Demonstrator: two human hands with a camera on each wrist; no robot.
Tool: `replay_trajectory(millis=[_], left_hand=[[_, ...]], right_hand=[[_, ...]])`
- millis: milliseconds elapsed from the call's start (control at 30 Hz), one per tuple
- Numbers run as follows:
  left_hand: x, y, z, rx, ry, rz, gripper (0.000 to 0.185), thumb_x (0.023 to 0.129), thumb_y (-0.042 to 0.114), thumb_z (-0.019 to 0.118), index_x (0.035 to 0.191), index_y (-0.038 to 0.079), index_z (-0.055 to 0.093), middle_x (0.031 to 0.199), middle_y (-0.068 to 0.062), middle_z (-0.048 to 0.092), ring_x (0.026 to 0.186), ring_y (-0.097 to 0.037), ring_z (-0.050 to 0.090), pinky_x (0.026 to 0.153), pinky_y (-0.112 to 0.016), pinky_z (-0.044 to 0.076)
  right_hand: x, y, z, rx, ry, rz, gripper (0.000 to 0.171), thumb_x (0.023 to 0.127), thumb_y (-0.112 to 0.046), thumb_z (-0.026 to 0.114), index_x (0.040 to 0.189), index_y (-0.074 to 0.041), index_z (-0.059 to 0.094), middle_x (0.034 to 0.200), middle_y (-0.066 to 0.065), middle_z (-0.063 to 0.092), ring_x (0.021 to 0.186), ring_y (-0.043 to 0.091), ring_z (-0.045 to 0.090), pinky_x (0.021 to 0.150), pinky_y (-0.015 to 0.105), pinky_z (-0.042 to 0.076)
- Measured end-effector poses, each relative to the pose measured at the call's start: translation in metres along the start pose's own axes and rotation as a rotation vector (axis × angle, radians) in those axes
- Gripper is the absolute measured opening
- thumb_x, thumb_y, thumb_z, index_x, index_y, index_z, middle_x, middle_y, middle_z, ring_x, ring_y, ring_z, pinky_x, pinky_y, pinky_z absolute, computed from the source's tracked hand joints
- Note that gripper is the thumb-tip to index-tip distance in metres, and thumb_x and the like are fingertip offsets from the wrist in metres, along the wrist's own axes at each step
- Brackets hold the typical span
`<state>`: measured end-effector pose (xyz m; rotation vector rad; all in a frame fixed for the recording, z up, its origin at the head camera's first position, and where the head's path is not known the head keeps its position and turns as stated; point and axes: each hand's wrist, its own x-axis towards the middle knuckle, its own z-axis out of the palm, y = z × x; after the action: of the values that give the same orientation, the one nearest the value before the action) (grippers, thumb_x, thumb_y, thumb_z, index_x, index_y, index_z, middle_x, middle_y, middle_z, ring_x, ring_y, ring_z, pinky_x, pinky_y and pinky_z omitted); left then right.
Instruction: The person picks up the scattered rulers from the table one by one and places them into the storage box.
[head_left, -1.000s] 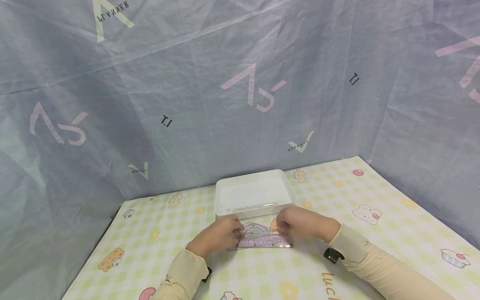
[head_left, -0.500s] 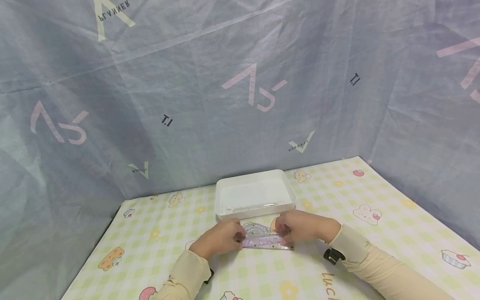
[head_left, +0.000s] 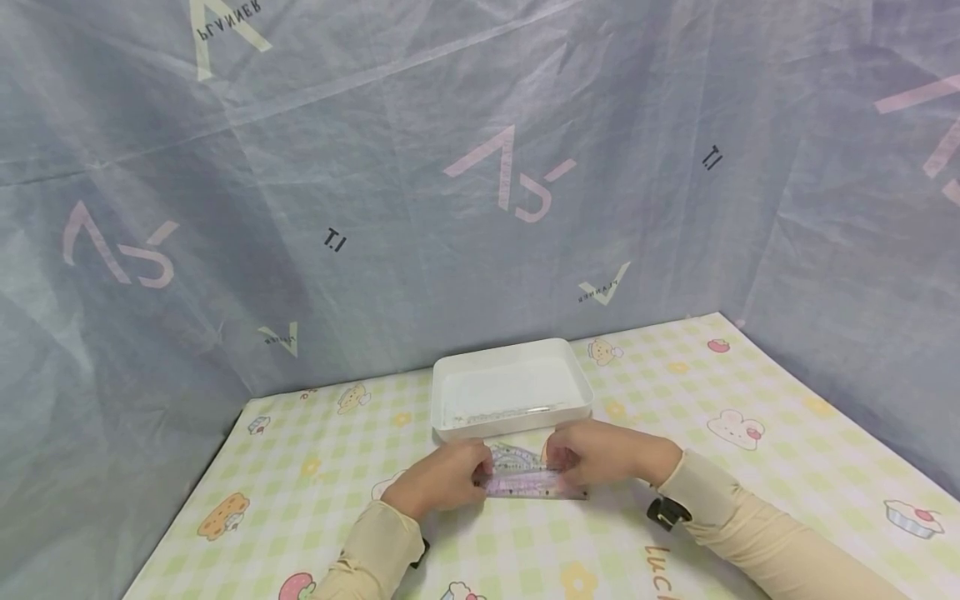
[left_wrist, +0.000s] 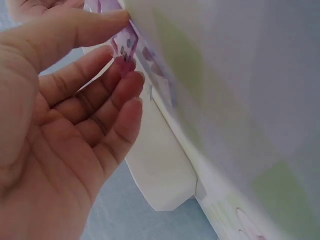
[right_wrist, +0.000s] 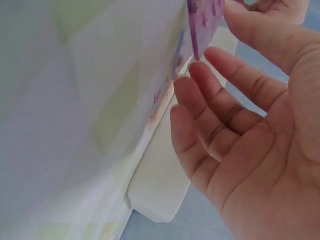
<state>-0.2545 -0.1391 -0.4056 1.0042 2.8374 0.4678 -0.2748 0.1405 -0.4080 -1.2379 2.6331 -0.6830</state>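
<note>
A see-through purple set square [head_left: 525, 482] with printed scales lies between my hands, close above the table in the head view. My left hand [head_left: 446, 477] pinches its left end; in the left wrist view a pointed pink corner [left_wrist: 126, 47] shows between thumb and fingers. My right hand [head_left: 600, 452] pinches the other end, thumb against its purple face [right_wrist: 206, 20] in the right wrist view, the lower fingers loosely bent. Just behind it a clear piece with a curved scale [head_left: 512, 456] is visible, partly covered; whether it is separate I cannot tell.
A white rectangular tray [head_left: 512, 427] stands just beyond my hands, with a clear ruler [head_left: 506, 414] along its near inside wall. The checked tablecloth [head_left: 300, 500] carries printed cartoons. Grey-blue curtains [head_left: 390, 208] hang behind and at the sides.
Both hands have moved slightly nearer to me. The right fingers have come lower onto the purple set square, and the set square lies a little flatter. Tray and ruler have stayed put.
</note>
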Motion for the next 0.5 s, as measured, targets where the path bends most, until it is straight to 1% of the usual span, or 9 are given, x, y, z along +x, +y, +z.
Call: replay_trajectory(millis=[67,133,267,367,500], left_hand=[[0.0003,0.0003,-0.0004,-0.013,0.000,-0.001,0.014,0.084,0.005,0.077,0.091,0.014,0.067,0.083,0.010,0.057,0.070,-0.004,0.048,0.064,-0.019,0.046],[0.0004,0.0006,-0.0006,-0.027,0.002,0.006,0.018,0.082,0.004,0.079,0.087,0.015,0.065,0.079,0.010,0.055,0.069,-0.004,0.047,0.062,-0.020,0.045],[0.0007,0.0005,-0.0009,-0.057,0.009,0.019,0.024,0.081,0.004,0.081,0.082,0.015,0.060,0.075,0.010,0.053,0.068,-0.004,0.046,0.062,-0.020,0.044],[0.0013,0.0002,-0.0007,-0.064,0.012,0.015,0.022,0.081,0.006,0.081,0.083,0.015,0.061,0.076,0.010,0.055,0.069,-0.004,0.047,0.063,-0.020,0.045],[0.0009,0.0017,-0.0006,-0.051,0.029,0.000,0.022,0.080,0.012,0.084,0.092,0.014,0.065,0.082,0.009,0.057,0.073,-0.003,0.050,0.067,-0.021,0.047]], right_hand=[[0.0003,-0.0006,-0.0003,0.013,-0.009,0.000,0.020,0.083,-0.017,0.079,0.101,-0.018,0.069,0.091,-0.009,0.061,0.080,0.003,0.056,0.073,0.023,0.050],[0.0008,-0.0011,-0.0010,0.028,-0.020,-0.007,0.019,0.083,-0.016,0.080,0.098,-0.018,0.068,0.088,-0.010,0.062,0.078,0.002,0.056,0.072,0.023,0.050],[0.0006,-0.0013,-0.0027,0.050,-0.028,-0.038,0.014,0.086,-0.009,0.076,0.093,-0.017,0.067,0.082,-0.012,0.064,0.075,0.000,0.057,0.071,0.022,0.051],[-0.0007,-0.0004,-0.0039,0.051,-0.004,-0.061,0.014,0.088,-0.004,0.073,0.092,-0.016,0.066,0.082,-0.012,0.065,0.075,0.000,0.058,0.070,0.022,0.052],[-0.0020,0.0025,-0.0056,0.077,0.050,-0.066,0.013,0.090,-0.002,0.071,0.092,-0.014,0.066,0.082,-0.010,0.064,0.075,0.000,0.057,0.070,0.022,0.052]])
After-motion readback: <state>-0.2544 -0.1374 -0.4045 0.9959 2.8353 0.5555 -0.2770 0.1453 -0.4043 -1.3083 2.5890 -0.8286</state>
